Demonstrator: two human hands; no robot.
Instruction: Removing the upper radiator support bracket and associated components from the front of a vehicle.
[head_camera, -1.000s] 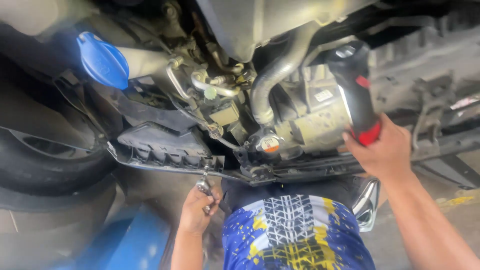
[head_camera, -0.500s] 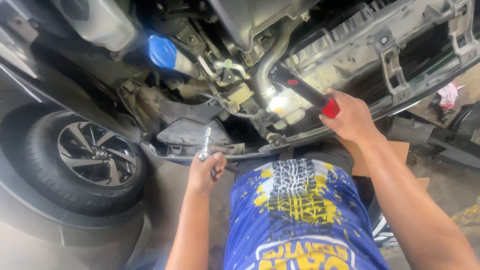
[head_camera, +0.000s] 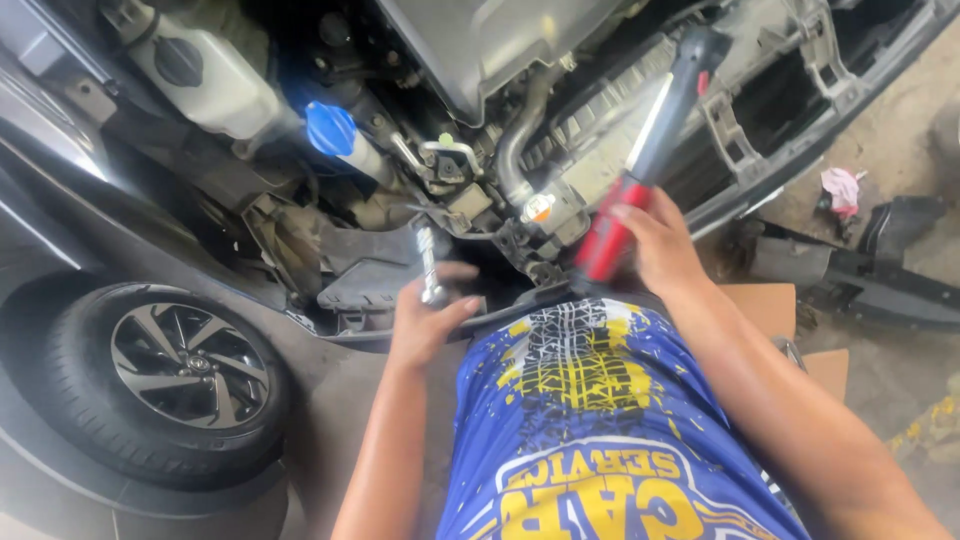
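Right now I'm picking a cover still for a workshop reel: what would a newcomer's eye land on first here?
First, the red and black work light gripped in the right hand at centre, raised toward the car's open underside. Next, the metal wrench held upright in the left hand just below the engine parts. The blue cap further up and the wheel at lower left also stand out.

A blue shirt patterned with yellow splashes and black tyre tracks, a red-and-black work light, a blue cap, a silver ratchet, a black tyre.
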